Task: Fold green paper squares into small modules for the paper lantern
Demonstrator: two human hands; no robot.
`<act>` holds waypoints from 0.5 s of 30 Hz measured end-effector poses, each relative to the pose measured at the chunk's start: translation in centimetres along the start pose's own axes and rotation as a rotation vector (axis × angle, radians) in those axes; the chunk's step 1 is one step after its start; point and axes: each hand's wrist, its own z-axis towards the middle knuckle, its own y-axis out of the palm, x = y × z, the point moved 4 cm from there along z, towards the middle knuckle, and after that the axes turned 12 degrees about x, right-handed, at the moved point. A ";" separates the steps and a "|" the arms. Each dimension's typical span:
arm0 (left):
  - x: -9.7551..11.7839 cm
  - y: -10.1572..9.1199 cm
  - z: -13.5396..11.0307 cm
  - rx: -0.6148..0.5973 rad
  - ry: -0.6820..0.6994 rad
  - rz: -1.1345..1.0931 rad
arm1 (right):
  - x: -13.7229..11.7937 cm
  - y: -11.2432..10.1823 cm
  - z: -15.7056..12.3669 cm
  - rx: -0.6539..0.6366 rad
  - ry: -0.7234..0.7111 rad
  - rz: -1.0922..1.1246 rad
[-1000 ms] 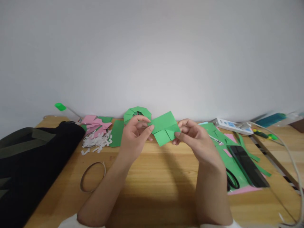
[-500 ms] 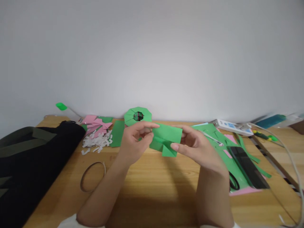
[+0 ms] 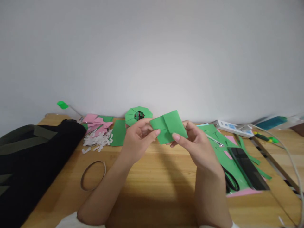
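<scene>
Folded green paper [image 3: 174, 122] is sitting between the two grips in the head view, raised over the counter [image 3: 152, 180], with the left grip [image 3: 139, 139] clamping its left side and the right grip [image 3: 198, 145] clamping its lower right part. Its upper edge is slanting up away from the left grip, its near-square outline is showing no clear long axis, and neither grip is lying nearer. Beyond the left grip, a green paper ring [image 3: 130, 117] is resting.

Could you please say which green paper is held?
The folded piece between the left hand and right hand; other green papers, ring included, rest on the table.
</scene>
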 end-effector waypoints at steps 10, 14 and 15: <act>1.0 -0.9 0.0 0.030 0.099 0.075 | -1.8 -1.0 -0.9 -0.191 -0.525 -0.541; 1.6 -0.6 -0.4 0.060 0.125 -0.018 | -2.1 -1.1 -1.0 -0.070 -0.595 -0.478; 1.8 -0.5 -0.6 0.045 0.139 -0.033 | -2.1 -1.2 -1.0 -0.031 -0.603 -0.455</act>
